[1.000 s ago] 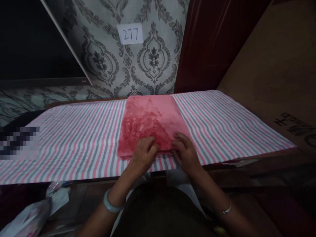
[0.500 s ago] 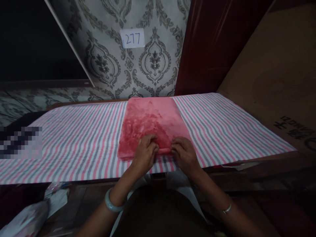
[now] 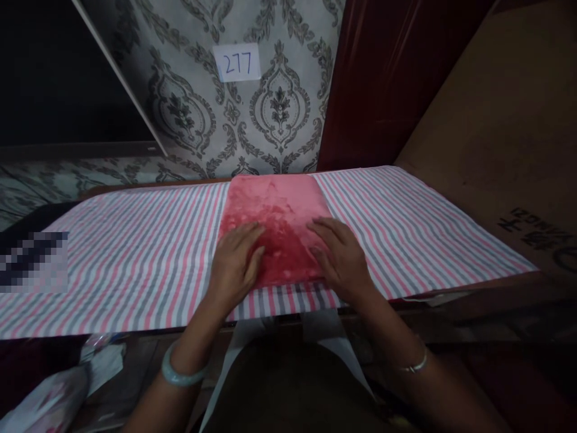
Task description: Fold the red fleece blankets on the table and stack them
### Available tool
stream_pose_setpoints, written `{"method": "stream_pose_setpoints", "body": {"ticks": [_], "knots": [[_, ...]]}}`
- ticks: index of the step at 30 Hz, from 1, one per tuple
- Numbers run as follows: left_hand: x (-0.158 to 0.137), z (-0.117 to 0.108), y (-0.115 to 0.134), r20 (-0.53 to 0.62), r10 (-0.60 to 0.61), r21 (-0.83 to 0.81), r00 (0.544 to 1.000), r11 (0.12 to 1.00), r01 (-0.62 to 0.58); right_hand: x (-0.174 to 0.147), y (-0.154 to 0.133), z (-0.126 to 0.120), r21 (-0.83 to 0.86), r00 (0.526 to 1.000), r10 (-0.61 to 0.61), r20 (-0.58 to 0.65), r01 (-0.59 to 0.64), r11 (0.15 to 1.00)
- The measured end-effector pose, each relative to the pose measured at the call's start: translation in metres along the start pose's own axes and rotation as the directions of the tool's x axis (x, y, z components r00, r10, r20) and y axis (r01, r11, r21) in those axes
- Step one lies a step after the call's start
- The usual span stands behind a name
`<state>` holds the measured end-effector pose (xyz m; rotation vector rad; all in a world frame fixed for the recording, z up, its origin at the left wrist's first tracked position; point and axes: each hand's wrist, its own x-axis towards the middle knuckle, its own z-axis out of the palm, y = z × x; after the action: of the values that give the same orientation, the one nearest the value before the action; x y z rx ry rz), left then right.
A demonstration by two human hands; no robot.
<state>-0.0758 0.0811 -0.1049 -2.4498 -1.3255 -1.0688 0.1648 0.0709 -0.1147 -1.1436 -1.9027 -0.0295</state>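
Observation:
A folded pink-red plush cloth (image 3: 280, 231), perhaps a blanket, lies flat in the middle of the striped tablecloth (image 3: 166, 258). Over its near left corner rests my left hand (image 3: 235, 258), fingers stretched out and thumb apart. My right hand (image 3: 340, 255) lies on the near right side of the plush cloth, its fingers spread as well. Neither hand grips anything. Parts of the cloth's left and right edges are hidden beneath my hands.
Behind the table is a patterned wall with a paper (image 3: 237, 62) reading 277. A dark screen (image 3: 67, 78) stands at the left, a dark red panel (image 3: 396, 78) at the back right. A large cardboard box (image 3: 505, 132) borders the right side. Plastic bags (image 3: 54, 400) lie low at left.
Both hands have let go of the plush cloth's near edge, which they were pinching. They have moved apart to its two sides with fingers opened flat.

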Motion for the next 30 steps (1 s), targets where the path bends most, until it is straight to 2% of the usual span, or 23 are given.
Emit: {"method": "stream_pose_setpoints", "body": {"ticks": [3,7,10,15,21,23,25,28,30], "knots": [[0.007,0.005,-0.007,0.093,-0.092,0.168,0.991,0.983,0.076,0.019,0.006,0.015,-0.143,0.985,0.036,0.167,-0.012,0.99],[-0.01,0.028,-0.02,0.255,-0.217,0.278,0.942,0.95,0.144,0.001,0.025,0.044,-0.282,0.932,0.1,0.35,0.003,0.959],[-0.026,0.038,-0.029,0.31,-0.258,0.274,0.915,0.946,0.174,-0.017,0.033,0.054,-0.315,0.925,0.112,0.362,0.009,0.949],[-0.029,0.036,-0.033,0.286,-0.217,0.232,0.933,0.961,0.153,-0.021,0.032,0.052,-0.331,0.924,0.12,0.362,0.007,0.944],[-0.03,0.035,-0.035,0.25,-0.207,0.178,0.946,0.97,0.166,-0.017,0.032,0.052,-0.286,0.94,0.089,0.328,0.009,0.958],[-0.035,0.034,-0.039,0.185,-0.196,0.114,0.963,0.978,0.177,-0.021,0.037,0.051,-0.266,0.951,0.096,0.295,-0.014,0.964],[-0.045,0.032,-0.044,0.093,-0.244,0.056,0.965,0.969,0.239,-0.028,0.046,0.05,-0.232,0.966,0.12,0.228,-0.065,0.971],[-0.062,0.026,-0.053,0.015,-0.415,-0.068,0.91,0.907,0.415,-0.045,0.061,0.049,-0.119,0.976,0.209,0.055,-0.201,0.972],[-0.071,0.023,-0.061,0.019,-0.529,-0.169,0.848,0.834,0.525,-0.056,0.069,0.048,-0.009,0.952,0.296,-0.074,-0.297,0.955]]}}
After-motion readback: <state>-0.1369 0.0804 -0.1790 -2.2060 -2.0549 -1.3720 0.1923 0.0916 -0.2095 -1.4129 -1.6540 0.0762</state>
